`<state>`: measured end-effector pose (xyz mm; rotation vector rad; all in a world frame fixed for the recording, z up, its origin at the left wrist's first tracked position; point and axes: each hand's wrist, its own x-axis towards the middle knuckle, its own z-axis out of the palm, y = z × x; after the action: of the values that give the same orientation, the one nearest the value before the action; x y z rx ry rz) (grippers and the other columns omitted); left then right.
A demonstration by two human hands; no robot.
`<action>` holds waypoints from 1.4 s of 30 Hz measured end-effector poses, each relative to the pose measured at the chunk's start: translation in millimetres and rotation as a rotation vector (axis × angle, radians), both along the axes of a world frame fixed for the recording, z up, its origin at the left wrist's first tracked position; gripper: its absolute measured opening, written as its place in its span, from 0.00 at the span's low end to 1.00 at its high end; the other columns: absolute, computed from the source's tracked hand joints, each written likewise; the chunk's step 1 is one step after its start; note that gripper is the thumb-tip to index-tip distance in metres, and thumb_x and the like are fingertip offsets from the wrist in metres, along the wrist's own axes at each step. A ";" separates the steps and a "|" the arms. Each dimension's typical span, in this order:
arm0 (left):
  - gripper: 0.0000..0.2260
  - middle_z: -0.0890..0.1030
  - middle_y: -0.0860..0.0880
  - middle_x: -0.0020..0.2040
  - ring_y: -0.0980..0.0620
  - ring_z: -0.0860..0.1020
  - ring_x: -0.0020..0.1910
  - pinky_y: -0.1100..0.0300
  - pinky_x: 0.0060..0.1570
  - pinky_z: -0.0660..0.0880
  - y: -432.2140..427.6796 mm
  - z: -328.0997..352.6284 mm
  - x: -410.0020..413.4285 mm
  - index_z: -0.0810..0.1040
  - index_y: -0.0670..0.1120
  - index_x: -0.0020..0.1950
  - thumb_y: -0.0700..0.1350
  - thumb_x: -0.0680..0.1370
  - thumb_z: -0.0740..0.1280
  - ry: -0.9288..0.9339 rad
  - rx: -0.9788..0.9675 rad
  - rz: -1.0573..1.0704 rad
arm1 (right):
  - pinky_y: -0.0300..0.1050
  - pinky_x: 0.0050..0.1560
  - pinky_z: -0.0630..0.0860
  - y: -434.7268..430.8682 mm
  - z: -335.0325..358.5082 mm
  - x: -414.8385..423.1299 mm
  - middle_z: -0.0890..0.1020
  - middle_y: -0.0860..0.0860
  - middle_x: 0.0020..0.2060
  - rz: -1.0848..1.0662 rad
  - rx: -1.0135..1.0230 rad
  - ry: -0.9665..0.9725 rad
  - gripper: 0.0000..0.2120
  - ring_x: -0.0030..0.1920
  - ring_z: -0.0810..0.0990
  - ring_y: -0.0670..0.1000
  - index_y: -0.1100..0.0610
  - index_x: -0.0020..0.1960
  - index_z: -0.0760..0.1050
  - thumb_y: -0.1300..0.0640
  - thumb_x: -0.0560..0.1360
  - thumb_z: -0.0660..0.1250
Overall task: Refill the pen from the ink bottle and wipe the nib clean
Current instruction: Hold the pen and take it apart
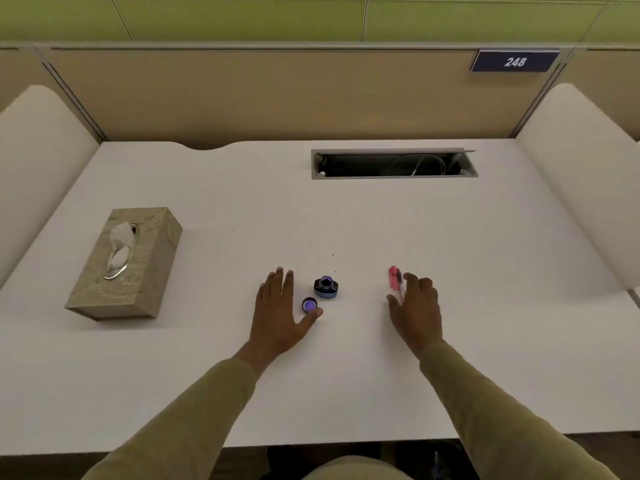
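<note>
Pink pen (397,280), dark-blue ink bottle (326,287), woodgrain tissue box (126,265)

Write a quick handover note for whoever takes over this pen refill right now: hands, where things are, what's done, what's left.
Left hand: open, flat on the desk, thumb touching the bottle cap.
Right hand: open, fingers beside the pen, not gripping it.
Ink bottle: uncapped, upright between the hands; cap lies just in front of it, inside up.
Tissue box: far left, a tissue sticking out.
Done: bottle opened.
Left: pick up the pen, fill it, wipe the nib with a tissue, recap the bottle.
</note>
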<state>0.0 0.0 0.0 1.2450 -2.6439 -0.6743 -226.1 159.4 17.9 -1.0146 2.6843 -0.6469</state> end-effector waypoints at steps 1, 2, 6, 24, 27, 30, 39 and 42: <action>0.46 0.51 0.44 0.82 0.46 0.49 0.81 0.49 0.79 0.48 0.8 0.8 -2.6 0.53 0.45 0.81 0.71 0.74 0.60 0.028 -0.002 -0.009 | 0.55 0.56 0.75 2.7 -0.3 -2.9 0.74 0.61 0.61 -0.039 0.009 -0.035 0.26 0.60 0.75 0.63 0.61 0.72 0.69 0.55 0.77 0.71; 0.46 0.52 0.44 0.82 0.46 0.49 0.81 0.49 0.79 0.49 2.0 3.4 -4.7 0.53 0.45 0.81 0.72 0.73 0.60 0.035 -0.015 -0.008 | 0.55 0.55 0.75 4.6 1.7 -3.6 0.74 0.61 0.60 -0.075 0.025 -0.055 0.25 0.60 0.75 0.63 0.61 0.70 0.69 0.55 0.77 0.71; 0.47 0.52 0.45 0.82 0.46 0.49 0.81 0.47 0.79 0.50 8.6 10.0 -13.8 0.51 0.45 0.82 0.72 0.73 0.58 0.039 -0.050 -0.059 | 0.49 0.46 0.69 7.9 -7.7 -4.4 0.76 0.61 0.54 -0.107 0.053 -0.108 0.13 0.54 0.77 0.64 0.63 0.62 0.72 0.59 0.79 0.67; 0.12 0.85 0.56 0.54 0.60 0.80 0.56 0.56 0.59 0.76 38.5 124.5 -68.2 0.83 0.50 0.57 0.50 0.83 0.61 0.599 0.647 0.031 | 0.47 0.46 0.84 13.7 100.0 54.5 0.86 0.52 0.41 0.006 -0.562 -0.792 0.06 0.42 0.85 0.53 0.55 0.55 0.82 0.59 0.80 0.68; 0.15 0.87 0.52 0.52 0.54 0.83 0.56 0.55 0.59 0.76 35.1 143.8 -66.9 0.84 0.49 0.56 0.47 0.85 0.57 0.673 0.863 0.048 | 0.49 0.49 0.83 9.0 114.6 67.1 0.84 0.51 0.40 0.030 -0.564 -1.011 0.07 0.43 0.84 0.53 0.56 0.56 0.83 0.58 0.82 0.66; 0.15 0.87 0.49 0.50 0.50 0.84 0.54 0.56 0.57 0.79 29.7 150.1 -60.9 0.84 0.48 0.54 0.45 0.85 0.57 0.765 0.940 0.066 | 0.50 0.52 0.82 4.5 124.0 72.5 0.84 0.52 0.41 0.032 -0.572 -1.185 0.10 0.44 0.83 0.53 0.59 0.59 0.81 0.59 0.82 0.64; 0.13 0.87 0.48 0.47 0.50 0.84 0.50 0.53 0.59 0.78 15.1 156.4 -45.4 0.83 0.44 0.53 0.43 0.83 0.59 0.846 1.024 0.064 | 0.49 0.52 0.83 -7.8 143.0 76.2 0.86 0.58 0.47 0.123 -0.479 -1.442 0.17 0.47 0.84 0.55 0.63 0.59 0.83 0.58 0.85 0.56; 0.11 0.86 0.47 0.46 0.50 0.84 0.49 0.57 0.57 0.78 13.7 156.0 -42.0 0.83 0.43 0.52 0.42 0.83 0.60 0.864 1.000 0.069 | 0.48 0.51 0.84 -10.9 141.4 80.9 0.86 0.57 0.45 0.116 -0.471 -1.411 0.16 0.45 0.84 0.55 0.63 0.57 0.83 0.58 0.85 0.57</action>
<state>-42.0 13.7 156.0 0.8228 -1.5117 -2.0677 -145.1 148.5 159.4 -0.4198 1.2496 -1.3249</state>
